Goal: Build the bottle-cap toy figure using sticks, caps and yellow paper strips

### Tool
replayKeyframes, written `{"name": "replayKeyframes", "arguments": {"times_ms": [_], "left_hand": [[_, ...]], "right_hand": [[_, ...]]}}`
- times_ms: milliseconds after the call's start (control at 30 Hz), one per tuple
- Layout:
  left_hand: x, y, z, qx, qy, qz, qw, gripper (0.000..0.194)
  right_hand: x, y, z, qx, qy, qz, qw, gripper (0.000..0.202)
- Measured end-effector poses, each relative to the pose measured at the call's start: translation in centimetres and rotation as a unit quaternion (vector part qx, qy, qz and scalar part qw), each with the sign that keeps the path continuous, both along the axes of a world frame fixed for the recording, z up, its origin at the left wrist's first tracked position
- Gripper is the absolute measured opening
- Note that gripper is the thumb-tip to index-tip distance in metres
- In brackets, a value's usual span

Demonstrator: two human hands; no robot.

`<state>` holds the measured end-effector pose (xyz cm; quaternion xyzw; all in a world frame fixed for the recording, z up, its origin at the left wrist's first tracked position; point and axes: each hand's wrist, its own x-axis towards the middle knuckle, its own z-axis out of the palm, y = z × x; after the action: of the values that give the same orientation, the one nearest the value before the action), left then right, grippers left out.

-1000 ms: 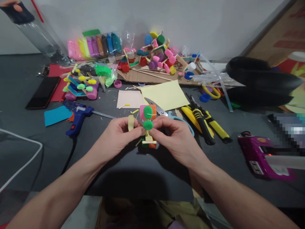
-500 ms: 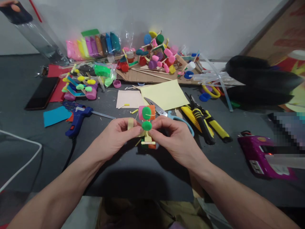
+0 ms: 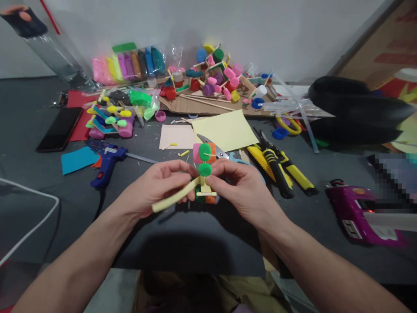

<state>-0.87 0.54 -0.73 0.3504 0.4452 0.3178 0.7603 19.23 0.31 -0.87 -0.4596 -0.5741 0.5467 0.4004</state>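
No readable text: red print on cardboard blurred; label on blue glue gun too small.

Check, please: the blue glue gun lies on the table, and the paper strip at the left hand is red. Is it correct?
The paper strip at the left hand is pale yellow, not red, as the head view shows; the rest stands.

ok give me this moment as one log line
left hand: beside craft model, pale yellow strip across it | right hand: holding craft model | nearby: scissors, glue gun
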Motion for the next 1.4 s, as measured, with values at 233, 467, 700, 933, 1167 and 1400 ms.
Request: {"name": "replayKeyframes", "arguments": {"times_ms": [233, 467, 700, 933, 1167, 1400], "left_hand": [[0.32, 0.05, -0.98, 0.038, 0.055, 0.007, 0.998, 0.022], [0.41, -0.16, -0.86, 0.014, 0.073, 0.019, 0.997, 0.026], [0.55, -0.15, -1.03, 0.054, 0.07, 0.012, 0.996, 0.028], [0.48, -0.03, -1.04, 0.056, 0.048, 0.005, 0.997, 0.024], [0.62, 0.01, -0.51, 0.057, 0.089, -0.006, 0.994, 0.021], [0.78, -0.11, -0.59, 0.084, 0.089, 0.0, 0.992, 0.015]], "right_hand": [[0.06, -0.21, 0.05, 0.0, 0.001, 0.003, 1.0, 0.015], [-0.09, -0.22, 0.05, 0.009, 0.001, 0.011, 1.0, 0.016], [-0.12, -0.23, -0.02, 0.014, -0.007, 0.007, 1.0, 0.015], [-0.19, -0.32, -0.1, -0.004, -0.002, 0.012, 1.0, 0.016], [-0.42, -0.3, -0.08, -0.01, -0.011, 0.014, 1.0, 0.013], [-0.34, -0.2, 0.02, 0.007, -0.016, 0.021, 1.0, 0.021]]}}
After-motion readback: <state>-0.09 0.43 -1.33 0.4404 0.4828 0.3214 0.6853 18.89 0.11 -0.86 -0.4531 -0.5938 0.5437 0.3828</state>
